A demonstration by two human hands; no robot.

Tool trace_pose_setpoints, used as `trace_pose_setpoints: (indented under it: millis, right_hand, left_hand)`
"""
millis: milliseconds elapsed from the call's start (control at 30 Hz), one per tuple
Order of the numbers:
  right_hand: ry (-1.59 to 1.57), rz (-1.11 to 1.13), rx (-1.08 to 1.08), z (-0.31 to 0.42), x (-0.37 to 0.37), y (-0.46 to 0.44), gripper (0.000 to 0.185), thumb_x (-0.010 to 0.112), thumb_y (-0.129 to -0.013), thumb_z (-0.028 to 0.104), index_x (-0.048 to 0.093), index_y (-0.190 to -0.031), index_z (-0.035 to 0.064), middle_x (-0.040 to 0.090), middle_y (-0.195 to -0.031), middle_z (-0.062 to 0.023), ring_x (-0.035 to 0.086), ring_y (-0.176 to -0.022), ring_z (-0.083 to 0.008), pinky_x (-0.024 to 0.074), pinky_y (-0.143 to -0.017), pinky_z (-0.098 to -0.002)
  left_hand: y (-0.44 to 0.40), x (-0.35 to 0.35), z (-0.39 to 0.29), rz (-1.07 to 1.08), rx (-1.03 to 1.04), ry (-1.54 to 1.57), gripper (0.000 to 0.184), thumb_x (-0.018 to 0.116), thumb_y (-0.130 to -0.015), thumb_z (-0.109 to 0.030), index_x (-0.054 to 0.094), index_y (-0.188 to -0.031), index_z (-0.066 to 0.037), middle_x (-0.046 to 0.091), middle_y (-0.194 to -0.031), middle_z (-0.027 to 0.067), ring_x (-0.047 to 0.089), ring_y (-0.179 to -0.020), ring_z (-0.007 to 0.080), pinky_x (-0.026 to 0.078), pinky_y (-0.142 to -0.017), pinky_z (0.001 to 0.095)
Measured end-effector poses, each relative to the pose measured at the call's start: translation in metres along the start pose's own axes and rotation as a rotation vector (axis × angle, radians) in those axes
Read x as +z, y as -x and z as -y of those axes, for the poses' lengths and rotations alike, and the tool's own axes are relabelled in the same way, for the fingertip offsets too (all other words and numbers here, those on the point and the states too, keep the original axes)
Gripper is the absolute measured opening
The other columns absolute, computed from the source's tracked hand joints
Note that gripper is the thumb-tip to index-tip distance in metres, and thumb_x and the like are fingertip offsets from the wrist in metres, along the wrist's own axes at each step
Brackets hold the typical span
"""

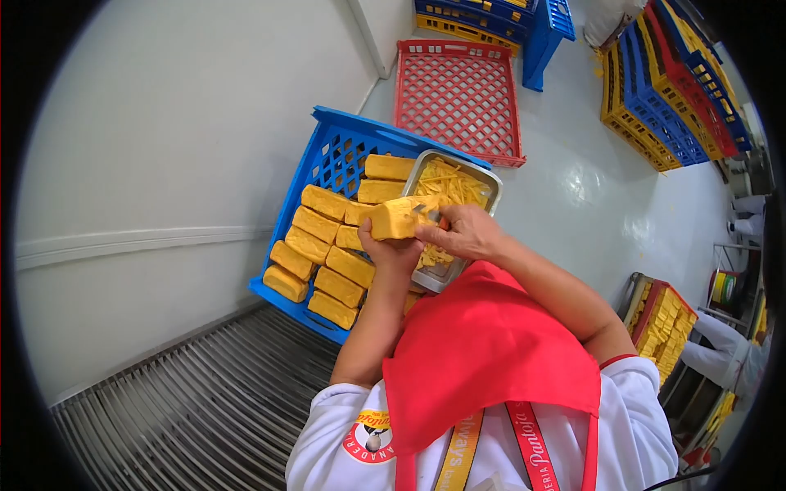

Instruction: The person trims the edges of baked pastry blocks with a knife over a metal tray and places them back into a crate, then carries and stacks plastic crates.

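My left hand point(393, 250) is wrapped around one end of a yellow loaf point(395, 218), holding it above a blue crate point(288, 196). My right hand point(467, 232) grips a small tool with a grey metal blade point(427, 214) against the loaf's right end. Whether it is a knife or a peeler I cannot tell, as my fingers cover the handle. Beneath my right hand a metal tray point(496, 182) rests on the crate, with thin yellow shavings point(450, 182) in it. Several more yellow loaves point(337, 286) lie in rows in the crate.
Behind the blue crate, a red crate point(458, 102) lies on the floor. Stacked colored crates point(663, 90) stand at right, others point(475, 20) at the back. A wall point(188, 123) and a metal grating point(213, 393) border the left. Another person's white-clothed leg point(712, 360) shows at right.
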State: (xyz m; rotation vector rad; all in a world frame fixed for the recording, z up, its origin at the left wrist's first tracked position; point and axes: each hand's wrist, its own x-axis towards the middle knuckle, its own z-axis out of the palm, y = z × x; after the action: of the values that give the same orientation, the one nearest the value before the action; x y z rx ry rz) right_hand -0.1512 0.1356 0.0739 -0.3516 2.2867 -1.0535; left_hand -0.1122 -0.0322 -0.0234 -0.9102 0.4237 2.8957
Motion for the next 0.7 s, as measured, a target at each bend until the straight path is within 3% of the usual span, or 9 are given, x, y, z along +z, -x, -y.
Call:
trace_pose_setpoints:
  millis: [67,200,267,300,367,700]
  right_hand:
    - [0.166,-0.123,-0.086,-0.008,0.000,-0.003,0.067,0.070,-0.067,0.067,0.064,-0.073,0.0008,0.065,-0.069,-0.0199,0.065,-0.068,-0.0375,0.0513,-0.065,-0.0440]
    - [0.202,-0.162,-0.184,-0.014,0.009,-0.002,0.077,0.069,-0.066,0.073,0.061,-0.075,-0.0027,0.062,-0.067,-0.0197,0.065,-0.067,-0.0360,0.0514,-0.063,-0.0437]
    - [0.110,-0.187,-0.188,-0.009,0.013,-0.002,0.075,0.071,-0.065,0.072,0.061,-0.074,-0.0023,0.062,-0.064,-0.0186,0.064,-0.064,-0.0359,0.0517,-0.062,-0.0433]
    - [0.111,-0.190,-0.187,-0.010,0.013,-0.003,0.075,0.071,-0.065,0.072,0.061,-0.074,-0.0023,0.062,-0.064,-0.0186,0.064,-0.064,-0.0359,0.0517,-0.062,-0.0433]
    - [0.142,-0.185,-0.187,-0.011,0.015,-0.005,0.074,0.071,-0.065,0.071,0.061,-0.072,-0.0016,0.061,-0.063,-0.0185,0.064,-0.062,-0.0357,0.0515,-0.060,-0.0431]
    - [0.114,-0.086,-0.032,-0.013,0.024,0.001,0.081,0.063,-0.069,0.077,0.061,-0.071,-0.0037,0.061,-0.062,-0.0206,0.063,-0.060,-0.0356,0.0500,-0.058,-0.0440]
  left_hand:
    - [0.004,0.002,-0.002,0.078,-0.097,0.033,0.069,0.039,-0.080,-0.061,0.055,-0.122,-0.009,0.058,-0.119,0.0138,0.056,-0.106,0.0380,0.045,-0.090,0.0516]
    - [0.009,0.014,0.002,-0.055,-0.106,0.026,0.069,0.038,-0.080,-0.063,0.055,-0.121,-0.010,0.058,-0.117,0.0145,0.056,-0.102,0.0388,0.047,-0.084,0.0523]
    - [-0.002,-0.009,0.004,0.286,-0.124,-0.001,0.068,0.035,-0.081,-0.063,0.056,-0.118,-0.010,0.059,-0.112,0.0132,0.056,-0.097,0.0371,0.047,-0.078,0.0496]
    - [0.000,-0.005,0.006,0.288,-0.126,-0.002,0.068,0.035,-0.081,-0.063,0.056,-0.118,-0.010,0.059,-0.112,0.0132,0.056,-0.097,0.0371,0.047,-0.078,0.0496]
    - [0.004,0.003,0.012,0.017,-0.050,0.006,0.067,0.029,-0.083,-0.064,0.053,-0.115,-0.010,0.058,-0.109,0.0121,0.056,-0.089,0.0334,0.045,-0.069,0.0463]
    - [0.006,0.010,0.028,-0.096,0.058,0.046,0.063,0.030,-0.084,-0.061,0.055,-0.112,-0.011,0.057,-0.106,0.0078,0.057,-0.093,0.0261,0.047,-0.073,0.0421]
